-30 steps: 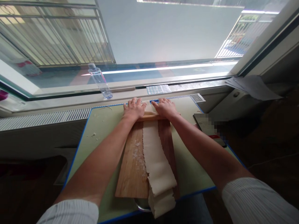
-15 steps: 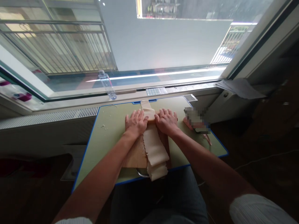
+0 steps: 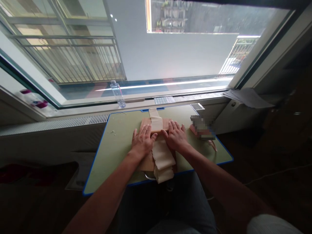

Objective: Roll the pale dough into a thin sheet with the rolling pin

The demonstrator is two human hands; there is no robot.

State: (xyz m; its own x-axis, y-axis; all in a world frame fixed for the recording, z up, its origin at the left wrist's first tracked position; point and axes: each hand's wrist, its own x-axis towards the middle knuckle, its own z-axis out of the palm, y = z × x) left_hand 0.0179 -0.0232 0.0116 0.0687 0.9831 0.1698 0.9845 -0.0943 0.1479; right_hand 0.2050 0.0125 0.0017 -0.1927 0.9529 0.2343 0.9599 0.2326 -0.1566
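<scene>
A long strip of pale dough [image 3: 163,155] runs lengthwise over a wooden board [image 3: 146,163], with its near end folded and hanging past the board's front edge. Across the strip lies a wooden rolling pin [image 3: 159,131], mostly covered by my hands. My left hand [image 3: 143,139] rests flat on the pin's left part, fingers stretched forward. On its right part lies my right hand [image 3: 175,136], also flat with fingers extended. Between my thumbs the middle of the pin shows, touching the dough.
The board sits on a green, blue-edged table [image 3: 114,146]. Crumbs [image 3: 112,132] lie at left. A pixelated object [image 3: 202,127] is at right. A clear bottle [image 3: 118,94] and a calculator-like item [image 3: 160,100] stand on the windowsill. A metal loop [image 3: 149,177] shows at the board's front.
Both hands and the rolling pin have come back toward me along the dough, uncovering the board's far end. The camera view has shifted slightly.
</scene>
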